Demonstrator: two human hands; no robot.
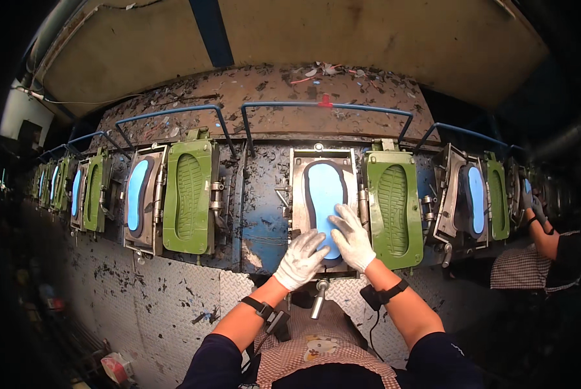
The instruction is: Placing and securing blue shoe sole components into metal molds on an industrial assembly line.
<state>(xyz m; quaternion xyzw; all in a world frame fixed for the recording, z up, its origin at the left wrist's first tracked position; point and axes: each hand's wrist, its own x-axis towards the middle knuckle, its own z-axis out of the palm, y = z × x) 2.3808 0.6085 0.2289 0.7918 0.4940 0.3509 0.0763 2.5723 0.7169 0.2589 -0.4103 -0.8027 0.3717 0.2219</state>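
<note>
The bright blue, smooth-looking, sole-shaped sheet [326,188] lies flat, its length pointing away from the person. A black border of the same sole shape [308,205] surrounds it. Both are on the silver rectangular metal mould plate [297,178]; the sheet's near end is partly covered.

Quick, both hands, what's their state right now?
Left hand: open, fingers extended at the lower left edge of the blue insole, not gripped around it.
Right hand: open, fingers laid over the insole's right side.

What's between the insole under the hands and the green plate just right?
Head view: past the insole, dark rim, metal tray edge, hinge; lower down, the right hand.
</note>
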